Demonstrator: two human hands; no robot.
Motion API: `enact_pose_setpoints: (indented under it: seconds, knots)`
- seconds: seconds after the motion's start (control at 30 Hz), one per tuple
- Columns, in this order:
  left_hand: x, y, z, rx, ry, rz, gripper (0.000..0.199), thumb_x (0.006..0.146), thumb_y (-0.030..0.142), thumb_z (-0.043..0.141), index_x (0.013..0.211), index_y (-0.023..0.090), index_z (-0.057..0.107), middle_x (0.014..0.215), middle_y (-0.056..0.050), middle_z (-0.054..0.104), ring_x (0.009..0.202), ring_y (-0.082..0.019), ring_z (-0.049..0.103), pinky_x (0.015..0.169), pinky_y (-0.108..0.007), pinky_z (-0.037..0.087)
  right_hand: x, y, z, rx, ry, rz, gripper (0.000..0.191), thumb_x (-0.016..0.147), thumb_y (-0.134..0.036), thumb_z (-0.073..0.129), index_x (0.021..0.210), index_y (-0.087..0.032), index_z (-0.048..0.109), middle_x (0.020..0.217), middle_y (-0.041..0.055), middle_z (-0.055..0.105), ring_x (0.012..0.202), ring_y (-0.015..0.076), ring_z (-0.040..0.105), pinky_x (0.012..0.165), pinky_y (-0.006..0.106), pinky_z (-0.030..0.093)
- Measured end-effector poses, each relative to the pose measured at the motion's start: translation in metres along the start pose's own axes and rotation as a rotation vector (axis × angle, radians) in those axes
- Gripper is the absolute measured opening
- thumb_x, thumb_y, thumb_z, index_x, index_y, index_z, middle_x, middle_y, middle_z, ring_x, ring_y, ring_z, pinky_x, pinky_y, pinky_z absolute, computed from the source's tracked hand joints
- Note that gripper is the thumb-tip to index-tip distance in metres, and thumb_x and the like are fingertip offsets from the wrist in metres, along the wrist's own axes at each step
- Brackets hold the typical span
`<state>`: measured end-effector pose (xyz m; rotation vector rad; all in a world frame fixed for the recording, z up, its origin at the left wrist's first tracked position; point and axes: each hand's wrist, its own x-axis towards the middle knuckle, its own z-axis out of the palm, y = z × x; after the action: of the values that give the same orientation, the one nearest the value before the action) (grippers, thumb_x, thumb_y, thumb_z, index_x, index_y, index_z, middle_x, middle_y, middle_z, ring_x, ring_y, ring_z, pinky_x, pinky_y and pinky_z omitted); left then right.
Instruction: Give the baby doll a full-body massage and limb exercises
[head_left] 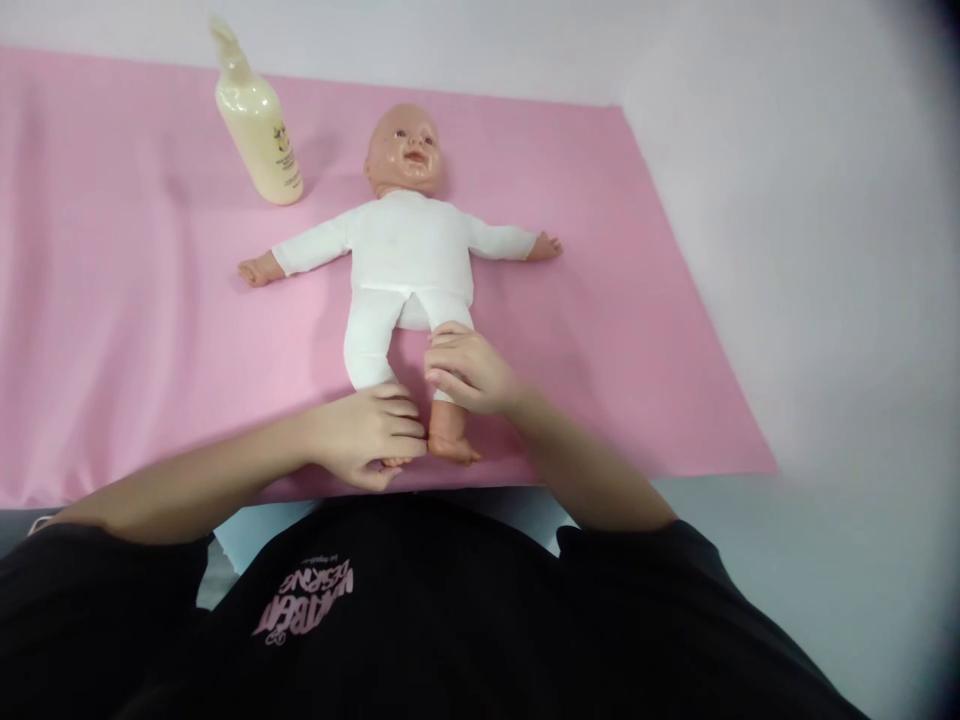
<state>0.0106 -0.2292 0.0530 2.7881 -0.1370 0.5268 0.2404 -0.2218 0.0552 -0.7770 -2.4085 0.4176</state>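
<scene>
A baby doll (411, 245) in a white cloth body lies on its back, arms spread out, with its head at the far side and its feet towards me. My left hand (371, 432) is curled round the lower leg and foot on the left, so most of that foot is hidden. Higher up, my right hand (471, 370) wraps round the other leg at about the knee and shin. Below it the bare foot (451, 440) shows, pointing right.
A cream-coloured pump bottle (262, 140) stands at the back left, beyond the doll's outstretched arm. Pink cloth (600, 350) covers the table, with folds on the left and its near edge close to my body. A pale surface (810, 250) lies to the right.
</scene>
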Motion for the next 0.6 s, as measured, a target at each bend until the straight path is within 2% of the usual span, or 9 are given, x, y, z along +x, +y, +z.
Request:
enact_pose_setpoints:
  seconds: [0.1, 0.23, 0.33, 0.43, 0.53, 0.6]
  knots:
    - [-0.002, 0.0, 0.0, -0.018, 0.01, 0.017, 0.027, 0.084, 0.024, 0.054, 0.104, 0.02, 0.072, 0.092, -0.006, 0.076, 0.086, -0.023, 0.067, 0.095, -0.042, 0.045, 0.001, -0.001, 0.005, 0.076, 0.111, 0.007, 0.06, 0.111, -0.048, 0.026, 0.065, -0.016, 0.045, 0.058, -0.0026, 0.045, 0.059, 0.0091, 0.039, 0.083, 0.029, 0.042]
    - [-0.004, 0.001, -0.001, -0.07, -0.025, -0.035, 0.047, 0.08, 0.023, 0.057, 0.125, 0.021, 0.07, 0.099, -0.005, 0.078, 0.085, -0.024, 0.067, 0.094, -0.042, 0.045, 0.0, -0.008, 0.01, 0.289, 0.246, 0.107, 0.055, 0.112, -0.043, 0.03, 0.07, -0.015, 0.053, 0.065, -0.0007, 0.056, 0.066, 0.0094, 0.05, 0.084, 0.029, 0.043]
    - [-0.003, 0.003, -0.002, -0.081, -0.048, -0.049, 0.054, 0.079, 0.022, 0.057, 0.132, 0.022, 0.067, 0.107, -0.006, 0.078, 0.088, -0.024, 0.068, 0.093, -0.042, 0.045, -0.003, -0.015, 0.012, 0.444, 0.352, 0.24, 0.052, 0.111, -0.044, 0.033, 0.075, -0.016, 0.057, 0.071, 0.0016, 0.06, 0.071, 0.0117, 0.056, 0.079, 0.03, 0.046]
    - [-0.003, 0.004, -0.002, -0.065, -0.055, -0.043, 0.057, 0.079, 0.022, 0.058, 0.135, 0.025, 0.066, 0.115, -0.007, 0.078, 0.091, -0.025, 0.068, 0.095, -0.042, 0.047, -0.005, -0.02, 0.015, 0.506, 0.524, 0.272, 0.046, 0.11, -0.045, 0.033, 0.084, -0.019, 0.06, 0.081, 0.005, 0.062, 0.079, 0.0161, 0.061, 0.078, 0.034, 0.05]
    - [-0.004, 0.003, -0.002, -0.067, -0.058, -0.062, 0.058, 0.077, 0.022, 0.059, 0.135, 0.026, 0.066, 0.12, -0.007, 0.076, 0.101, -0.027, 0.069, 0.097, -0.043, 0.048, -0.004, -0.02, 0.018, 0.447, 0.654, 0.179, 0.043, 0.109, -0.044, 0.031, 0.092, -0.021, 0.062, 0.09, 0.0079, 0.064, 0.088, 0.0194, 0.064, 0.082, 0.038, 0.054]
    - [-0.005, 0.002, -0.002, -0.081, -0.058, -0.094, 0.062, 0.077, 0.02, 0.058, 0.139, 0.025, 0.062, 0.129, -0.007, 0.073, 0.112, -0.028, 0.067, 0.101, -0.043, 0.048, -0.003, -0.018, 0.019, 0.347, 0.661, -0.022, 0.041, 0.108, -0.042, 0.029, 0.098, -0.021, 0.063, 0.093, 0.0082, 0.065, 0.091, 0.02, 0.065, 0.085, 0.04, 0.055]
